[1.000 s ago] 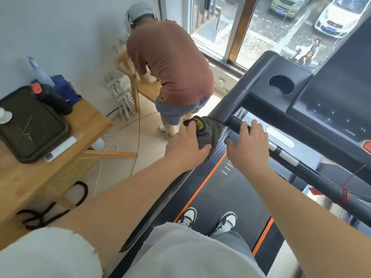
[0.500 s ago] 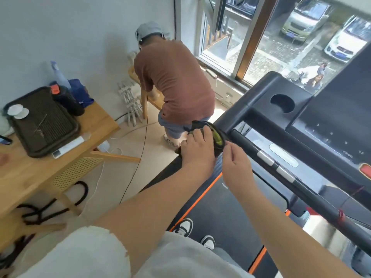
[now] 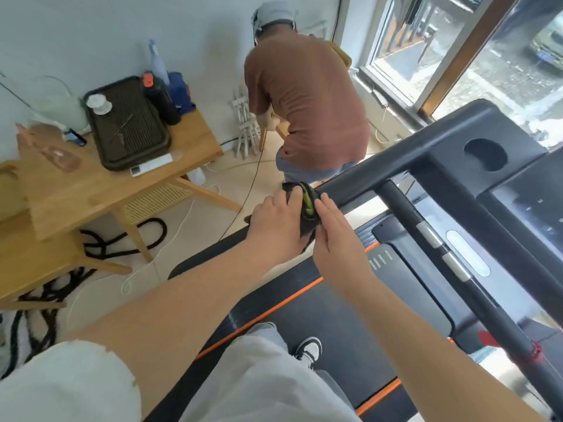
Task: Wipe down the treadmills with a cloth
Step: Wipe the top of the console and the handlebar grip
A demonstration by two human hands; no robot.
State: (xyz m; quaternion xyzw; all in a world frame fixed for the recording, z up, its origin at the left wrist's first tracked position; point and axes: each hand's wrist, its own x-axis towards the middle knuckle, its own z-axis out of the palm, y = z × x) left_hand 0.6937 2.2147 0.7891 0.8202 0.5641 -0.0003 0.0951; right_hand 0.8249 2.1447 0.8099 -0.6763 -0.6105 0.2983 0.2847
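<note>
Left hand (image 3: 275, 228) grips cloth (image 3: 307, 205) on treadmill handrail (image 3: 365, 178); right hand (image 3: 333, 237) flat against it; person (image 3: 307, 102) (brown shirt) just beyond

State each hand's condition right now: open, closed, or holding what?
Left hand: grips the cloth on the handrail.
Right hand: open, straight fingers against the cloth.
</note>
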